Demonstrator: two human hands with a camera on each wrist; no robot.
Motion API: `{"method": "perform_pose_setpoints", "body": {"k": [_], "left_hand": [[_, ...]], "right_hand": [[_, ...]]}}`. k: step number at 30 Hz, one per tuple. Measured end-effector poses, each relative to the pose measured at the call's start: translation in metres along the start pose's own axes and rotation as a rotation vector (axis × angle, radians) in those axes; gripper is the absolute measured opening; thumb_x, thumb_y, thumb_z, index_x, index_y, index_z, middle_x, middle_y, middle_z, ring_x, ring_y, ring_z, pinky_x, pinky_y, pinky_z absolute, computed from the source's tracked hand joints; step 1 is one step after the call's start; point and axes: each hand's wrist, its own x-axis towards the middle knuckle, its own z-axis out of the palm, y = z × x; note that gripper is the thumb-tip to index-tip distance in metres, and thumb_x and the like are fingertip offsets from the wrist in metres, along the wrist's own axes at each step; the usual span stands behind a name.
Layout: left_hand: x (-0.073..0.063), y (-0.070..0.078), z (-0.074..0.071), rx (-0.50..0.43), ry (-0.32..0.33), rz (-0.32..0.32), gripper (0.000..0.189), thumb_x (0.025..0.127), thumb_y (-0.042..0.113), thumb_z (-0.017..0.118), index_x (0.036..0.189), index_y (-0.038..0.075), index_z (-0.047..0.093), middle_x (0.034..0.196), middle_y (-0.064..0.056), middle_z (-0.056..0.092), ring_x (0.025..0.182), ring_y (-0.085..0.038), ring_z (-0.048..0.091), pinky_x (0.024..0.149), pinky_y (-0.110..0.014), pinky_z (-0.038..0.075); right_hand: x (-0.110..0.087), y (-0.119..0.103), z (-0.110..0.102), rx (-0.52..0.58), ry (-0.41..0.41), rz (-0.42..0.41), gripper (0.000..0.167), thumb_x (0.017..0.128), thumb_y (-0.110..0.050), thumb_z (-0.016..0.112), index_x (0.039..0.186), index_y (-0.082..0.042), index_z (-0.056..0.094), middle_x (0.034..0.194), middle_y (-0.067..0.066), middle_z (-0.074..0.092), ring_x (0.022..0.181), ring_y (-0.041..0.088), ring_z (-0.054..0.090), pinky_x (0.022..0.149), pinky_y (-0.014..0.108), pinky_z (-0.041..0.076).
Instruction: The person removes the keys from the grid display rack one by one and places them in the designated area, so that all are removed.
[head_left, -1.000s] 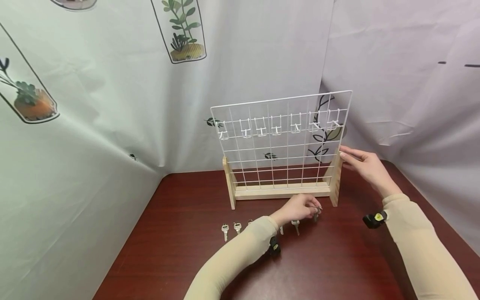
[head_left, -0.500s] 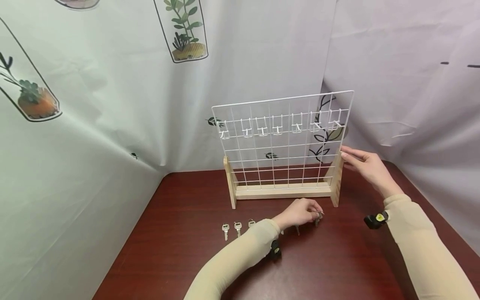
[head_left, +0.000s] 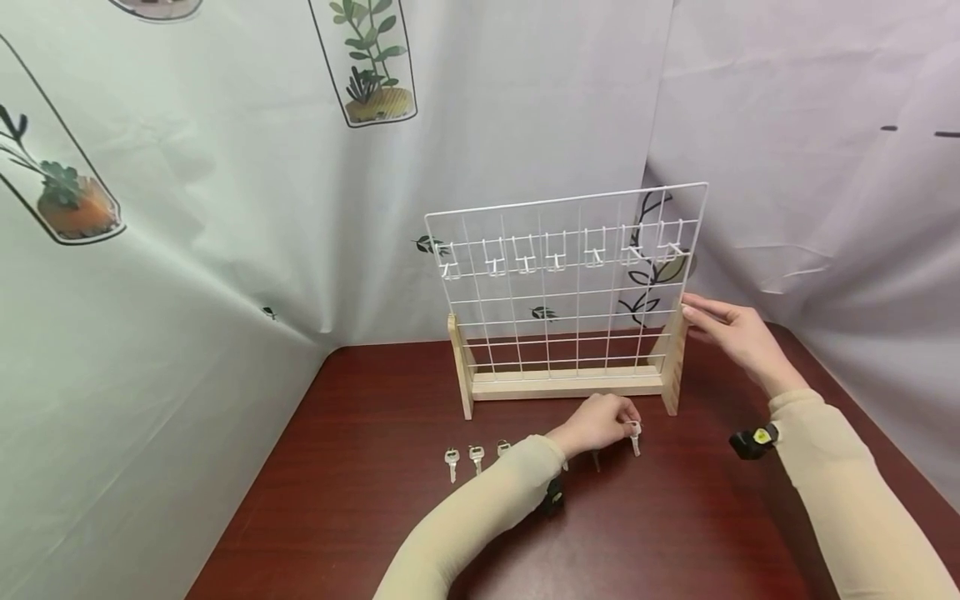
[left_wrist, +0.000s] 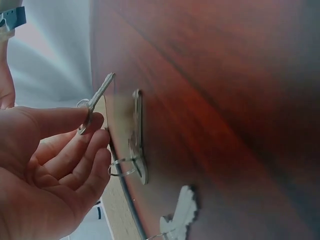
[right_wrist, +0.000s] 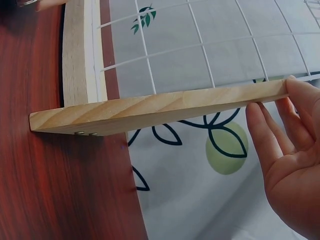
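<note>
My left hand (head_left: 598,423) pinches a silver key (head_left: 636,439) by its head between thumb and forefinger, just above the table in front of the rack. In the left wrist view this key (left_wrist: 100,95) carries a small ring, and its blade points away from the palm. Two more ringed keys, one lying flat (left_wrist: 138,135) and another (left_wrist: 182,215), are beside the hand. My right hand (head_left: 731,333) holds the top end of the rack's right wooden support (right_wrist: 165,105), thumb and fingers on either side. Several white hooks (head_left: 556,262) hang across the white wire grid rack (head_left: 562,317).
Left of my left forearm, keys (head_left: 452,463) lie in a row on the dark red table (head_left: 337,500); the sleeve (head_left: 472,500) hides part of the row. Behind the rack, a pale printed curtain (head_left: 525,125) closes off the back and both sides.
The key in my left hand has turned, so its blade now points down and its flat side shows. That hand has shifted slightly. My right hand stays on the support.
</note>
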Motion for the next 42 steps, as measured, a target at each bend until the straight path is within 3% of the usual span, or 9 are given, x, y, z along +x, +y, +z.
{"method": "perform_pose_setpoints", "body": {"k": [6, 17, 33, 42], "left_hand": [[0.006, -0.004, -0.001, 0.067, -0.011, -0.012, 0.007, 0.092, 0.022, 0.074, 0.097, 0.016, 0.076, 0.083, 0.013, 0.072, 0.074, 0.006, 0.058, 0.071, -0.008, 0.041], [0.014, -0.007, -0.003, 0.065, -0.062, -0.03, 0.007, 0.088, 0.019, 0.077, 0.094, 0.014, 0.077, 0.077, 0.013, 0.07, 0.07, 0.005, 0.056, 0.07, -0.008, 0.04], [0.013, -0.007, -0.001, 0.099, -0.086, -0.024, 0.006, 0.088, 0.02, 0.078, 0.094, 0.017, 0.079, 0.074, 0.014, 0.069, 0.066, 0.005, 0.054, 0.066, -0.008, 0.039], [0.012, -0.007, 0.001, 0.134, -0.092, 0.028, 0.006, 0.091, 0.02, 0.076, 0.096, 0.017, 0.078, 0.074, 0.014, 0.066, 0.067, 0.005, 0.053, 0.064, -0.008, 0.039]], "right_hand": [[0.001, 0.001, 0.0, -0.004, -0.016, -0.015, 0.058, 0.101, -0.027, 0.064, 0.144, 0.006, 0.048, 0.112, -0.028, 0.064, 0.096, -0.006, 0.066, 0.082, 0.018, 0.055], [0.003, -0.001, -0.002, -0.006, -0.004, -0.007, 0.057, 0.1, -0.03, 0.064, 0.144, 0.003, 0.05, 0.111, -0.03, 0.063, 0.096, -0.006, 0.067, 0.084, 0.02, 0.055], [0.002, 0.004, -0.002, -0.004, -0.003, 0.012, 0.055, 0.1, -0.03, 0.064, 0.145, -0.001, 0.051, 0.115, -0.028, 0.063, 0.097, -0.005, 0.067, 0.086, 0.022, 0.055], [0.0, 0.002, -0.001, 0.021, -0.002, -0.018, 0.054, 0.101, -0.028, 0.063, 0.144, 0.002, 0.051, 0.133, -0.015, 0.061, 0.102, -0.006, 0.064, 0.087, 0.022, 0.054]]}}
